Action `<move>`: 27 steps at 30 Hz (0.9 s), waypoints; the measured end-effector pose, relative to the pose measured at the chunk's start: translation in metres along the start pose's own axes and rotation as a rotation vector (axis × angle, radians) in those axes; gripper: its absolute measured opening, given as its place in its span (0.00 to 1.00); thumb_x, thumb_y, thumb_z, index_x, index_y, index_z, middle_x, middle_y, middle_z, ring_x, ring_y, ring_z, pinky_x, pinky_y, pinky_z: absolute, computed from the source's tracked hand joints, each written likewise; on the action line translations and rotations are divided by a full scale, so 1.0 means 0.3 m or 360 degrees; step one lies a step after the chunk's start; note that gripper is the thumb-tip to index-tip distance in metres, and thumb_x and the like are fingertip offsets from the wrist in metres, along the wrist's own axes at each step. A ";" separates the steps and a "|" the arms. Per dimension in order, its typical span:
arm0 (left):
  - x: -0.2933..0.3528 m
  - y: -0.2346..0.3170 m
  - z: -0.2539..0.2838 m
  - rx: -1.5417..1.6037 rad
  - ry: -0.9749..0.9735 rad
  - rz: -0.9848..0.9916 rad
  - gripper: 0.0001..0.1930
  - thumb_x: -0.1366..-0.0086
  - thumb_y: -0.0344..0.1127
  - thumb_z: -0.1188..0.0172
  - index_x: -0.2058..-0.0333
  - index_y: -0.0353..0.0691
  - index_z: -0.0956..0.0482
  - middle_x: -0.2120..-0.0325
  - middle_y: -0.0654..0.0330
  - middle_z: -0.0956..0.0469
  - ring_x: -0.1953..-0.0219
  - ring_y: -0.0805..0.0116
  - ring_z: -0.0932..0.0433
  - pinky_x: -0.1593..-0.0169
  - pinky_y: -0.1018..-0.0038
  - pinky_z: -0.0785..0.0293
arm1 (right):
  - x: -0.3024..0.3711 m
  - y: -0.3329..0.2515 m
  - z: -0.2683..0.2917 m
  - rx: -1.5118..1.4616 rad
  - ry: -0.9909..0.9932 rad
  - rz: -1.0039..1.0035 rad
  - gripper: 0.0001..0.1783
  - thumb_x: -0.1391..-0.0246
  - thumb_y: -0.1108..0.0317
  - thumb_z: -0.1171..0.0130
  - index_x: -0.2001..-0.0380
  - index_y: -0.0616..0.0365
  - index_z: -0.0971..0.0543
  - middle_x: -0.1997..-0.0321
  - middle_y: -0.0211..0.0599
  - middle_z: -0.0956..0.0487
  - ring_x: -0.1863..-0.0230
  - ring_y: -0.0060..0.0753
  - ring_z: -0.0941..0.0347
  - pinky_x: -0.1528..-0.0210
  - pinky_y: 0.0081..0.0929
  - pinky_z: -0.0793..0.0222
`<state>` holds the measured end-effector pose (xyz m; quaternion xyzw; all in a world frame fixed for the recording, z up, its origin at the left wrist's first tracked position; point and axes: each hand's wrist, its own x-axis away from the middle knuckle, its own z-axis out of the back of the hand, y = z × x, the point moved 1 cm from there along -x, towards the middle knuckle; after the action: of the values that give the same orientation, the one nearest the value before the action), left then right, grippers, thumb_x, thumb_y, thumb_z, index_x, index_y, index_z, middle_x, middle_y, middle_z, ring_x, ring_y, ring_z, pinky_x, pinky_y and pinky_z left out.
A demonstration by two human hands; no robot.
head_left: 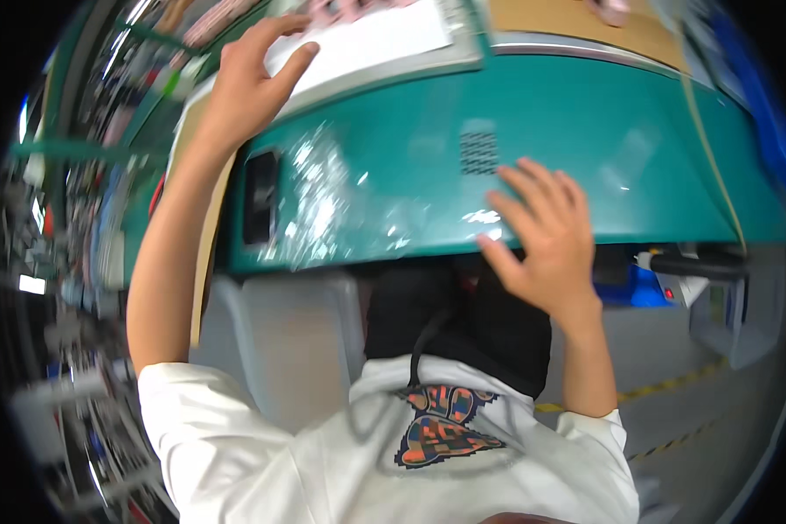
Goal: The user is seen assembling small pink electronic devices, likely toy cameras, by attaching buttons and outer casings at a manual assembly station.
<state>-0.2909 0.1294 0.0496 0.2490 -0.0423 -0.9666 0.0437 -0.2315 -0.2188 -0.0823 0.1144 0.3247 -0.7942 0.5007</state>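
Observation:
My left hand (255, 77) reaches to the far left, over the edge of a shallow tray (393, 80) lined with white paper (384, 44). Its thumb and forefinger are apart, and I see nothing between them. Pink pieces (349, 10) lie on the paper near the fingertips, partly cut off by the top of the picture. My right hand (550, 231) hovers low over the green tabletop (410, 113), fingers spread, holding nothing. Close to its fingertips is a small clear strip with rows of dark marks (478, 150).
Crumpled clear plastic film (319, 205) lies on the table's left part, beside a black phone-like slab (260, 196). A brown board (568, 26) with a pink piece (610, 10) is beyond the table. Blue bins (764, 105) stand at right; a grey bin (301, 341) is below.

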 end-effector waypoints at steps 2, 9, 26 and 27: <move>0.159 0.092 0.211 0.0106 -0.0193 -0.0007 0.14 0.30 0.40 0.40 0.53 0.37 0.18 0.60 0.58 0.17 0.60 0.63 0.23 0.54 0.73 0.27 | 0.000 -0.010 0.024 -0.0011 -0.0008 0.0010 0.25 0.49 0.58 0.34 0.47 0.53 0.19 0.39 0.34 0.22 0.33 0.41 0.31 0.31 0.43 0.41; 1.073 0.289 0.725 0.0301 -0.0006 0.1002 0.06 0.33 0.26 0.44 0.72 0.34 0.25 0.71 0.61 0.23 0.70 0.70 0.30 0.60 0.76 0.32 | -0.009 -0.046 0.013 -0.0070 -0.0060 0.0084 0.27 0.41 0.60 0.38 0.39 0.54 0.23 0.38 0.37 0.22 0.34 0.44 0.29 0.33 0.39 0.37; 2.663 0.441 0.310 0.0210 -0.1266 0.2500 0.25 0.35 0.49 0.42 0.50 0.33 0.22 0.50 0.48 0.19 0.49 0.47 0.21 0.45 0.58 0.24 | 0.011 0.002 -0.056 0.0265 -0.0037 0.0185 0.20 0.29 0.60 0.46 0.41 0.58 0.22 0.37 0.42 0.23 0.37 0.46 0.27 0.36 0.35 0.33; 2.701 0.410 0.251 0.0241 -0.1258 0.2480 0.25 0.35 0.49 0.42 0.50 0.33 0.22 0.50 0.48 0.19 0.49 0.47 0.21 0.45 0.58 0.24 | 0.011 0.004 -0.053 0.0299 -0.0033 0.0191 0.20 0.29 0.60 0.46 0.41 0.58 0.22 0.37 0.42 0.23 0.37 0.46 0.27 0.36 0.35 0.33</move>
<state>-1.0263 -0.0738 -0.2590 -0.2018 -0.2764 -0.6718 0.6569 -0.2344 -0.2115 -0.0967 0.1719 0.2363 -0.7909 0.5377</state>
